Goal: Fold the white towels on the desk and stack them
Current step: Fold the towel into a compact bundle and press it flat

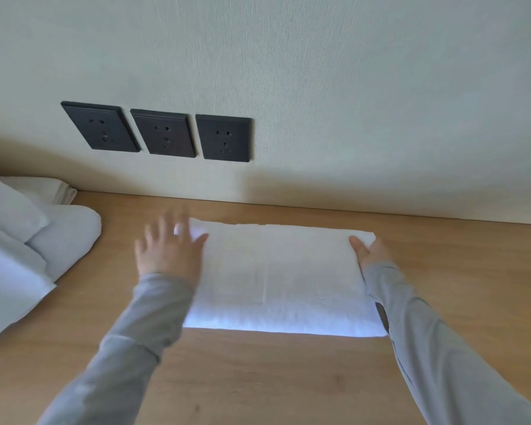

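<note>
Folded white towel point(282, 277), thick and layered, flat on the wooden desk point(288, 378), mid-desk and near the wall point(350, 87). Soft crease down the middle, and a rounded fold along the near edge, brightly lit. Long axis running left to right, parallel to the wall, short ends facing the two sides. Left hand point(166, 250) blurred, released, fingers spread straight over the far-left corner; contact impossible to tell. Right hand point(370, 253) grasping the far-right corner, thumb on top, fingers hidden beneath the edge. Grey sleeves point(442, 348) on both arms. Loose heap of towels point(28, 240) at the desk's left end, well apart. Three black sockets point(166, 133) on the wall above.
</note>
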Tool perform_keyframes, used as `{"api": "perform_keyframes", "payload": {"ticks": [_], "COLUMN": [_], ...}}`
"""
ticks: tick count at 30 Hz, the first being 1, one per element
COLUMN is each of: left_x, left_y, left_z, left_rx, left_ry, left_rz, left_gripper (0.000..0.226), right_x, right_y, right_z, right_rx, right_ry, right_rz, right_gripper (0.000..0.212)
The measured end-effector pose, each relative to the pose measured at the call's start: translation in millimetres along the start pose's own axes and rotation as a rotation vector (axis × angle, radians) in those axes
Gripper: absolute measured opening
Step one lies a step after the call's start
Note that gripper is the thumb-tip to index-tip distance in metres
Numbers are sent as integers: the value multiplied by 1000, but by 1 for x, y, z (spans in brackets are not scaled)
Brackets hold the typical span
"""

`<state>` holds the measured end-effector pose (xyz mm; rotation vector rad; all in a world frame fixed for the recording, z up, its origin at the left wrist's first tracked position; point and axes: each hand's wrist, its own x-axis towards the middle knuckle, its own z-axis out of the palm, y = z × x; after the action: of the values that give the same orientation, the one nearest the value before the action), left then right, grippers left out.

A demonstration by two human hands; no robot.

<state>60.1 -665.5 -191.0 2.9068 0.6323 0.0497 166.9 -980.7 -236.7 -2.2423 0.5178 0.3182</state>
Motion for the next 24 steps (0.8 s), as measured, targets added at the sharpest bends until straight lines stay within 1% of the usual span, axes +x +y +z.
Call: {"api": "perform_keyframes", "payload": {"ticks": [1,2,3,4,5,6,7,8,9,10,11,12,13,14,15,20,22,24], "left_x": [-12,-26,-38,-46,-50,-51,-50,-50,-47,-46,-47,-48,-49,-49,-48,-30,-22,-18], "left_y": [19,39,56,70,78,80,79,79,76,75,75,75,74,74,75,61,37,14], "left_z": [-1,2,7,15,24,32,39,44,48,52,53,54,55,56,56,53,50,51], "left_rx": [29,23,22,43,74,95,99,91,83,70,57,51,52,54,56,-39,-30,29], "left_ry": [83,86,25,-46,-96,-120,-131,-129,-123,-118,-121,-132,-146,-161,-171,-198,-184,-126], "left_rz": [153,298,402,445,443,425,402,392,382,372,366,363,365,370,373,430,390,315], "left_gripper": [59,61,65,68,70,70,70,69,69,69,69,68,67,64,62,55,56,59], "right_x": [0,-1,-3,-7,-12,-19,-30,-44,-57,-71,-86,-100,-108,-111,-110,-97,-92,-87], "right_y": [-1,-2,-5,-7,-11,-14,-17,-20,-26,-31,-32,-31,-29,-25,-20,-16,-7,1], "right_z": [0,0,-1,-3,-6,-8,-8,-8,0,12,24,37,48,56,60,60,55,48], "right_rx": [-15,-34,-45,-58,-88,-147,-228,-298,-319,-317,-349,-432,-554,-657,-701,-720,-741,-740], "right_ry": [1,-1,-6,8,52,133,243,357,422,424,369,265,168,105,98,100,104,120], "right_rz": [9,16,28,26,0,-69,-185,-353,-545,-706,-811,-849,-848,-826,-807,-736,-691,-654], "right_gripper": [62,64,65,67,66,63,57,52,50,50,50,50,50,50,51,65,72,76]}}
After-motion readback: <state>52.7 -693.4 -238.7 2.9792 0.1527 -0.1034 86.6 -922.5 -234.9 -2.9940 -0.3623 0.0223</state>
